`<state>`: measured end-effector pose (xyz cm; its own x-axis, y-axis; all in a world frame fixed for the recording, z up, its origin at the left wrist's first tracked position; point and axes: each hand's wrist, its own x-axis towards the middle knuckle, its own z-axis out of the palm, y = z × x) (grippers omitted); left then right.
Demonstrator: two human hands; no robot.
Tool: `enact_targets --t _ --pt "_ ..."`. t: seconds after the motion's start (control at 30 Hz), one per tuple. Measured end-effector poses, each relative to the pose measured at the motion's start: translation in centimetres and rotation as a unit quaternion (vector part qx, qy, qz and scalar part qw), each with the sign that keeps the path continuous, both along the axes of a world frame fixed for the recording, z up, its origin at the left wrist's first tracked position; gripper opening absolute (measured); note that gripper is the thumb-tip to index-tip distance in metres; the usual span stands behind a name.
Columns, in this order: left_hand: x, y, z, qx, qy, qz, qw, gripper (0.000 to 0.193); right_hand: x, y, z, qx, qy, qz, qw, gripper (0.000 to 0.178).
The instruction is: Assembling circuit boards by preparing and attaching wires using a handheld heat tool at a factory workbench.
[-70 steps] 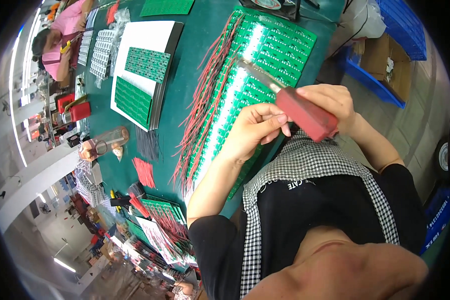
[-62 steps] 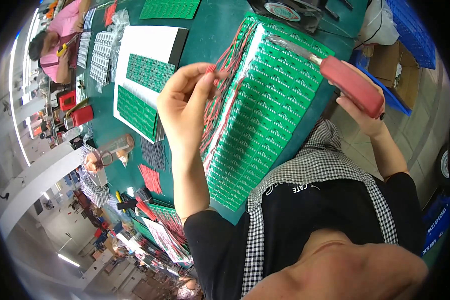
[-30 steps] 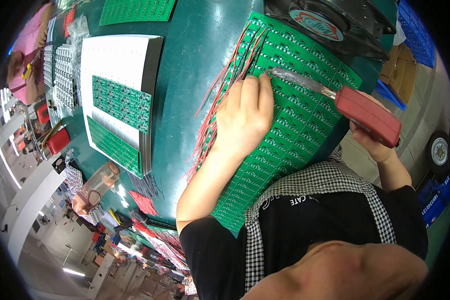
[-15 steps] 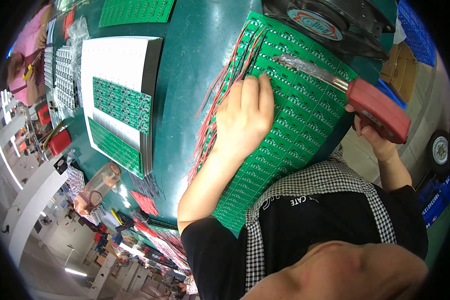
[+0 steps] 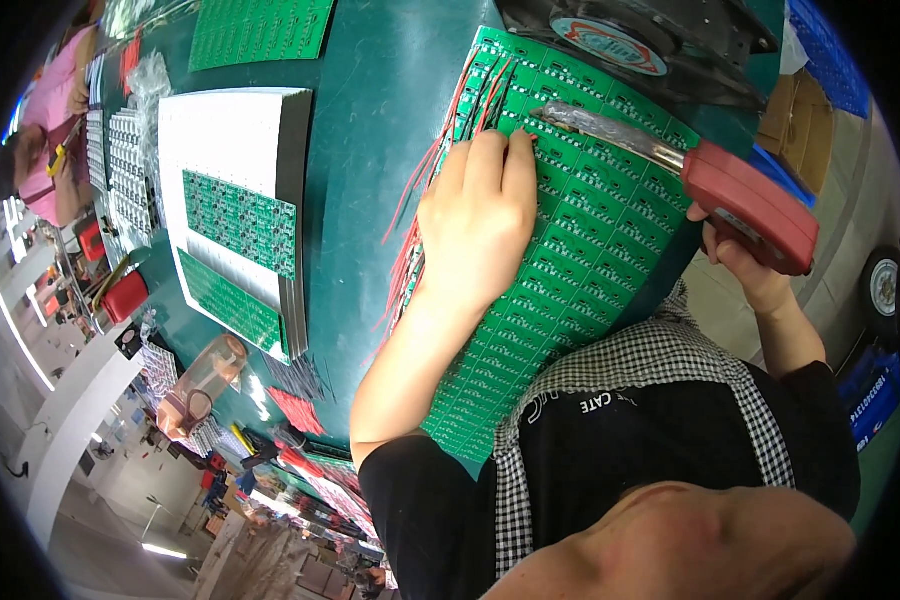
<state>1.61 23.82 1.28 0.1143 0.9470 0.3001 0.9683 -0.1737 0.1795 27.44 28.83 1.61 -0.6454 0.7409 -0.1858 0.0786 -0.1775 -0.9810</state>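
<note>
A large sheet of green circuit boards [image 5: 580,240] lies on the bench, its small boards marked out in rows. My left hand [image 5: 478,220] rests over its left side, fingers bent down and pinched at a red wire [image 5: 533,136], of which only a short end shows. Red and black wires [image 5: 422,190] fan out along the sheet's left edge, partly under that hand. In my right hand [image 5: 748,262] is the red handle of a soldering gun [image 5: 750,205]. Its metal shaft reaches left across the sheet, the tip just beyond my left fingertips.
A black fan [image 5: 630,50] stands at the sheet's far edge. To the left, a white stack [image 5: 232,125] carries two green boards [image 5: 240,225]. Another green panel [image 5: 260,30] lies farther back. A clear plastic jug [image 5: 205,380] and red wires [image 5: 295,410] sit nearer. Another person [image 5: 55,150] is at far left.
My left hand has moved slightly farther up the sheet, closer to the soldering gun's tip. The whole view has shifted a little; my right hand keeps its hold.
</note>
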Motion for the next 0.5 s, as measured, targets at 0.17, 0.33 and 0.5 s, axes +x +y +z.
enact_targets --t 0.17,0.33,0.5 --pt "0.0 0.4 -0.5 0.022 0.011 -0.018 1.000 0.019 0.5 -0.3 -0.3 -0.052 0.015 -0.016 0.998 0.033" --pt "0.1 0.4 -0.4 0.023 0.021 -0.019 0.999 0.019 0.9 -0.4 -0.5 -0.071 0.011 -0.013 0.997 0.033" --pt "0.3 0.5 -0.3 0.017 0.023 -0.015 0.999 0.018 0.2 -0.1 0.1 -0.036 0.004 -0.010 0.999 0.051"
